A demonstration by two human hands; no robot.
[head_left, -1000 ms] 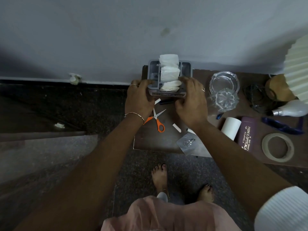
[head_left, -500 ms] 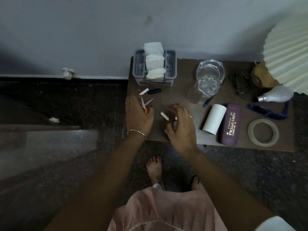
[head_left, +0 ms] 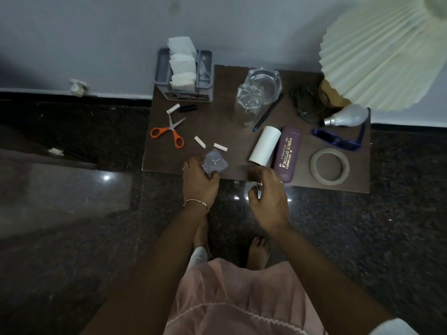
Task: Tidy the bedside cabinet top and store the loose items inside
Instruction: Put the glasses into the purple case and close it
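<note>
Both arms reach forward; left grip (head_left: 198, 183) curled, right grip (head_left: 269, 198) loosely curled, blurred.

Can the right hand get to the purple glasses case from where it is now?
Probably yes. The right hand hovers at the front edge of the cabinet top, close to the near end of the purple glasses case. Nothing lies between them; the white roll only lies alongside the case.

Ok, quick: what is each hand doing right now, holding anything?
Left hand: pinches the clear plastic packet.
Right hand: fingers curled but blurred; cannot tell if it holds anything.
</note>
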